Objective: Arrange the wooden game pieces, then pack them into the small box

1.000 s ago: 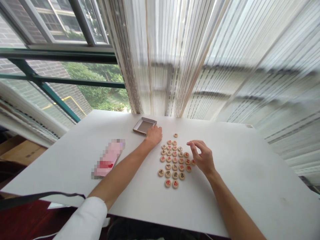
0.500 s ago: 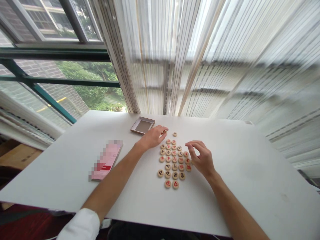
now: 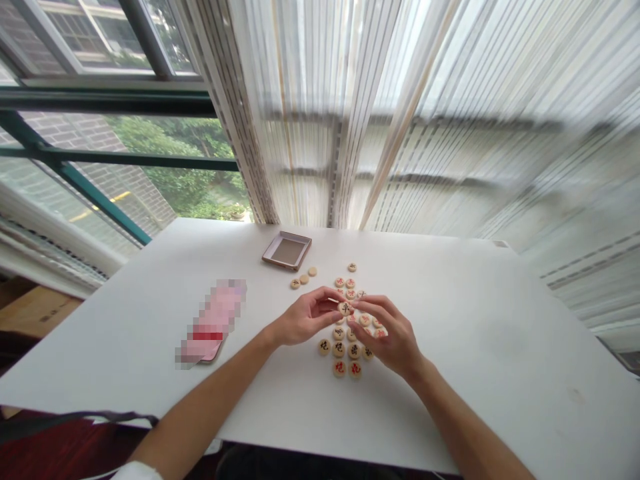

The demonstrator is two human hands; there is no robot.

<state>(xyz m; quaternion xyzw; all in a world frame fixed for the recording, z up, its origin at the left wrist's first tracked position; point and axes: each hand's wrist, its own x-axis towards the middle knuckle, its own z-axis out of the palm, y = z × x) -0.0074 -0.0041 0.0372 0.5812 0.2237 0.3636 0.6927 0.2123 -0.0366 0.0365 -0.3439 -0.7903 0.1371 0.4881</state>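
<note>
Over the rows of pieces my two hands meet at a round wooden Chinese chess piece with a black character facing up. My left hand pinches it between thumb and fingers from the left. The fingertips of my right hand close on it from the right. Beneath them lie several pieces with red or black characters, partly hidden by my hands. Two red cannon pieces, among them a left one, form the nearest row. A single black-marked piece lies apart at the far end.
Three pieces lie in a slanting line left of the rows, including a blank-faced one. Behind them stands a shallow open box. A pink, partly blurred flat object rests on the white table at left. String curtains hang beyond.
My left hand has come toward me and right, from the far side of the rows to the middle. My right hand has moved left to meet it at the piece. Three pieces at left are now visible.
</note>
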